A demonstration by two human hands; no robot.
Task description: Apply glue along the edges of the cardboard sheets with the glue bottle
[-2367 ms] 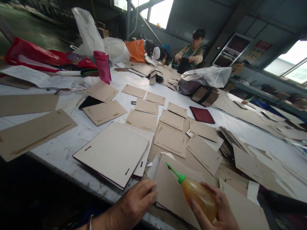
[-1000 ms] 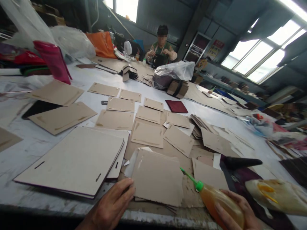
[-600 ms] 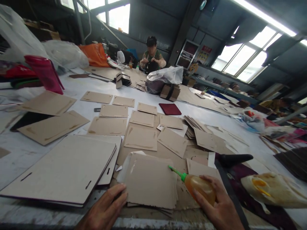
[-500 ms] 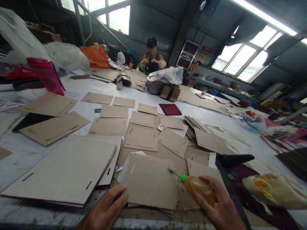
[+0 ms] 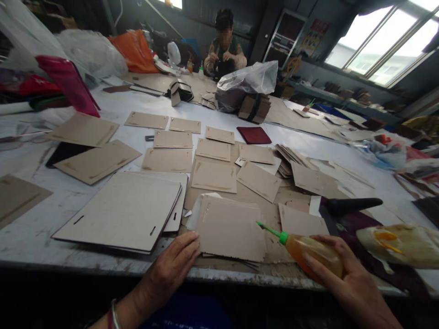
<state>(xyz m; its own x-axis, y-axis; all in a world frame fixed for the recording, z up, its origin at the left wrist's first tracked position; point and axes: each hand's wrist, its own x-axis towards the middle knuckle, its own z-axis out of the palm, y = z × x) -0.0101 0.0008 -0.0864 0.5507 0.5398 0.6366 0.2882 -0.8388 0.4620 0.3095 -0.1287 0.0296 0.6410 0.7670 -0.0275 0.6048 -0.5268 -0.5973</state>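
A stack of beige cards point(image 5: 231, 230) lies near the table's front edge, with a wet, shiny streak along the top card's left side. My left hand point(image 5: 180, 256) rests at the stack's lower left edge, fingers stretched out and fingertips touching it. In my right hand point(image 5: 338, 262) is a squeeze bottle point(image 5: 313, 253) of amber liquid, gripped around its body. Its green nozzle point(image 5: 269, 229) points left, the tip over the stack's right edge; whether it touches the card I cannot tell.
Several streaked beige cards point(image 5: 214, 176) are spread behind the stack. Larger pale panels point(image 5: 120, 212) lie at left. A dark-handled tool point(image 5: 356, 204) and a stained container point(image 5: 394, 244) are at right. Across the table, a person point(image 5: 224, 50) works beside a plastic bag point(image 5: 247, 82).
The camera view has shifted, so the table sits higher and its front edge shows. My right hand still holds the bottle near the stack's right side; my left hand stays at its left edge.
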